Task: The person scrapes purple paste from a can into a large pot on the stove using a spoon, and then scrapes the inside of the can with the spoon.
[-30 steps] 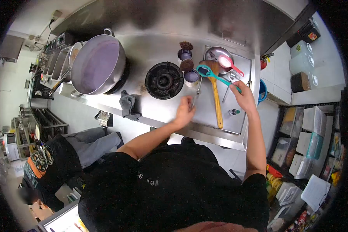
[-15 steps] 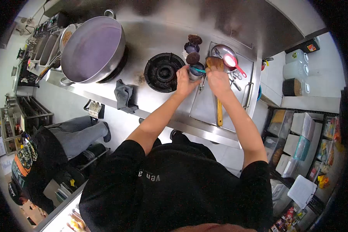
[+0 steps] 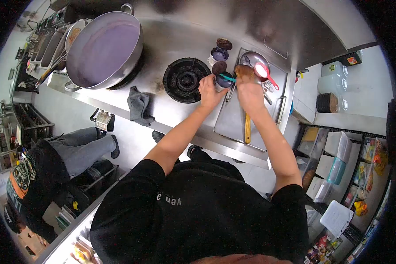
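Note:
My left hand is wrapped around a small jar with dark contents, its brown lid tipped up at the back. A thin teal utensil slants into the jar's mouth. My right hand has its fingers closed at the utensil's outer end; its tip is hidden in the jar. Just behind stands a second jar with purple contents and a raised brown lid. Beneath my right hand lies a wooden paddle, partly covered by it.
A large pot of purple liquid stands at left, beside a black burner. A grey cloth lies near the counter edge. At right, a metal bowl holds a red-handled scoop. Another person is at lower left.
The view has shifted slightly. My right hand has moved a little with the teal utensil, which stays in the jar. My left hand keeps its hold on the jar.

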Tool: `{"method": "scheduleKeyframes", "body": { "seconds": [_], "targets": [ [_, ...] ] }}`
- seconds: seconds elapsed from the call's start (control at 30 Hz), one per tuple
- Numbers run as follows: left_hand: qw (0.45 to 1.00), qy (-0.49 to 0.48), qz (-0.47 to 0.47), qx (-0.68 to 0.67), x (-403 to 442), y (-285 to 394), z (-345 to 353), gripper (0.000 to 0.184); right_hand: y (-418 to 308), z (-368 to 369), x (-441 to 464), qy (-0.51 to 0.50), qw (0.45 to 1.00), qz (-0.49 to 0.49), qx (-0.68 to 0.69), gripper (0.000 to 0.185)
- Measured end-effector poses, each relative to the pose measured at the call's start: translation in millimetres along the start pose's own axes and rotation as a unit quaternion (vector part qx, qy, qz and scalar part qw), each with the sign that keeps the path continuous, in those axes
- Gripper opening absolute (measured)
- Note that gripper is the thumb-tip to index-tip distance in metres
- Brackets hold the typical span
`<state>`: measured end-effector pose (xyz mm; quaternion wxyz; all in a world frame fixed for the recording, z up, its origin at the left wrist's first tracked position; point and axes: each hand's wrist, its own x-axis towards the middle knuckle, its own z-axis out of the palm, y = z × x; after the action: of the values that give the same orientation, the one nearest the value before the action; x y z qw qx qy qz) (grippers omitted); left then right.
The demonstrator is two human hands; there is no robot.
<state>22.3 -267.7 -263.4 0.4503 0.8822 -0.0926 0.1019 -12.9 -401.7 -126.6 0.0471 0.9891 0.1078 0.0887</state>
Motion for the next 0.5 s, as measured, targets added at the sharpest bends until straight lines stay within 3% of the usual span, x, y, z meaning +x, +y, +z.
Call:
{"method": "scheduleKeyframes", "body": {
  "seconds": [0.1,0.23,0.33,0.43,0.5],
  "targets": [
    [1.000,-0.010,-0.007,0.005,1.4,2.5,-5.2,0.082,-2.6,-11.9,-10.3,0.039,0.996,-0.062,0.044,0.022],
    [0.999,-0.041,0.009,0.013,6.4,-1.7,-6.8,0.083,9.4,-9.0,-12.9,0.028,0.997,-0.032,0.059,0.022],
    [0.999,-0.043,-0.005,-0.006,8.7,-7.0,-0.7,0.083,18.0,-2.9,1.5,0.032,0.999,-0.042,0.015,0.024],
    [0.999,-0.040,0.009,-0.035,13.8,-8.8,-0.2,0.083,23.3,5.5,9.8,0.047,0.992,-0.113,-0.033,0.026],
    [0.996,-0.060,-0.008,-0.064,14.0,-8.4,-1.5,0.082,25.6,15.8,8.9,-0.015,0.994,-0.082,-0.065,0.026]
  ]
}}
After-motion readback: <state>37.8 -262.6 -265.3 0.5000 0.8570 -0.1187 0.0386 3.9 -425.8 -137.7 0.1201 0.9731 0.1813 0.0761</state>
